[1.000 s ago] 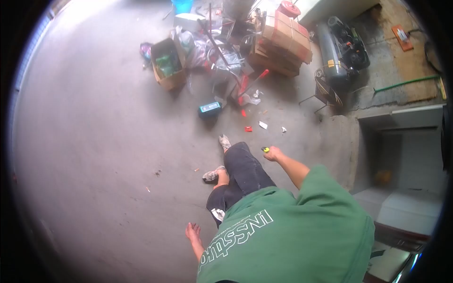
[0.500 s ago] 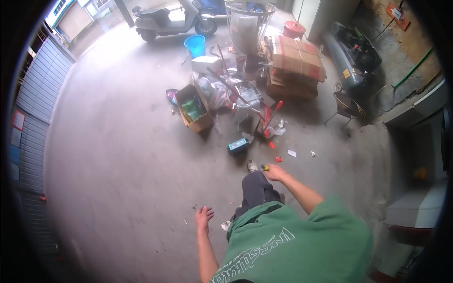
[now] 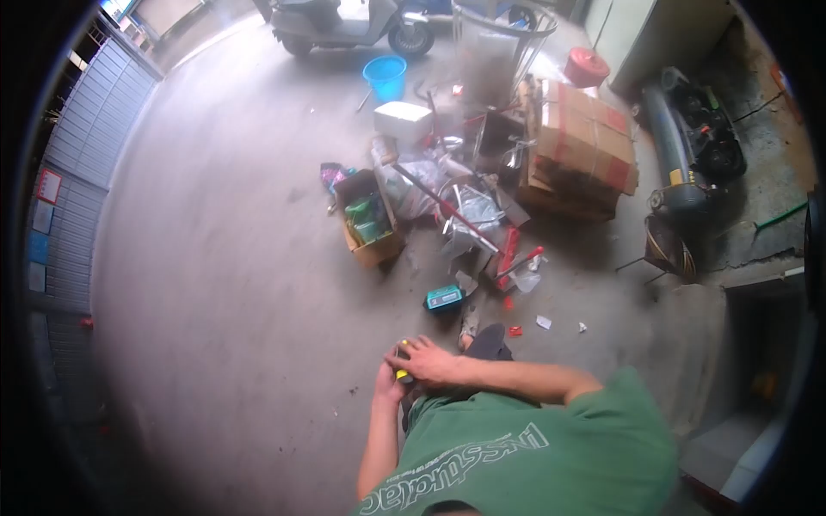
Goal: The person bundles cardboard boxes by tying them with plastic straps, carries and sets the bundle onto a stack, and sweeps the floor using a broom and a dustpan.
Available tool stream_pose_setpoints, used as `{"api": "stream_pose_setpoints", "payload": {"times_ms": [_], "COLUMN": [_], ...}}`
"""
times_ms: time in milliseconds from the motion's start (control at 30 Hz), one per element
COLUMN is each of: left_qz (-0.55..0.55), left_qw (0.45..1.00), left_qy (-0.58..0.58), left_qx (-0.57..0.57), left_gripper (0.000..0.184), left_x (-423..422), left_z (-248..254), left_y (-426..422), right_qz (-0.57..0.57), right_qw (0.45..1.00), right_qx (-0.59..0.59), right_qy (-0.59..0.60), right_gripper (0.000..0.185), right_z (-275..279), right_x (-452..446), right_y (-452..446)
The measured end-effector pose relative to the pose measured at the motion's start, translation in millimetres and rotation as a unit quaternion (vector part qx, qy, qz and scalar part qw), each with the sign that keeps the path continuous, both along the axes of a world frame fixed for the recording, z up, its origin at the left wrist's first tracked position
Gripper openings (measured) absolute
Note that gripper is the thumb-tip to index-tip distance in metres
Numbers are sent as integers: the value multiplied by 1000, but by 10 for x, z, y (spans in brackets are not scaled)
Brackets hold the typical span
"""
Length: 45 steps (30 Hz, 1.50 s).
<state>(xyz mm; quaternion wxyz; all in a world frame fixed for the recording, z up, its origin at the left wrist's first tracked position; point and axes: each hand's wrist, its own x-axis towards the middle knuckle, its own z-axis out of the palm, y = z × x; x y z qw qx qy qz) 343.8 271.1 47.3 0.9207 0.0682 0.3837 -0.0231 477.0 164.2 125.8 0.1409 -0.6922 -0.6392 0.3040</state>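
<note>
My two hands meet in front of my waist around a small yellow-and-black object (image 3: 403, 376), whose kind I cannot make out. My left hand (image 3: 386, 383) is closed around it from the left side. Across it from the right comes my right hand (image 3: 434, 365), fingers bent over the top and partly hiding it. Beyond them on the floor lies a teal-and-black box-shaped item (image 3: 444, 297), near my shoe (image 3: 469, 322).
Ahead is a pile with an open cardboard box (image 3: 379, 251), a red-handled pole (image 3: 447, 211), plastic bags and stacked flattened cartons (image 3: 585, 142). A blue bucket (image 3: 385, 79) and a scooter (image 3: 344, 26) stand behind. An air compressor (image 3: 680, 146) and a chair (image 3: 667, 245) are right.
My right hand has swung left and inward with the yellow-and-black object to meet my left hand. The left hand has risen slightly and closed. The view has shifted.
</note>
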Motion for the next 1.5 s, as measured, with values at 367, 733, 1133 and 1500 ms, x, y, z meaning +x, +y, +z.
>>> {"api": "stream_pose_setpoints", "payload": {"times_ms": [367,733,1133,1500], "left_qz": [-36,-208,-422,-694], "left_qw": [989,941,843,698], "left_qy": [141,202,213,-26], "left_qx": [34,174,257,175], "left_gripper": [15,16,23,33], "left_x": [1225,2183,2712,3875], "left_z": [-122,-115,-307,-339], "left_y": [1213,2953,3270,775], "right_qz": [-349,-588,-714,-699], "right_qw": [891,22,-12,4], "right_qx": [-83,223,327,231], "right_qy": [278,777,619,676], "right_gripper": [62,94,15,28], "right_z": [-682,-1995,-830,829], "right_x": [1700,3634,3649,2430], "right_y": [523,2408,190,-2393]}}
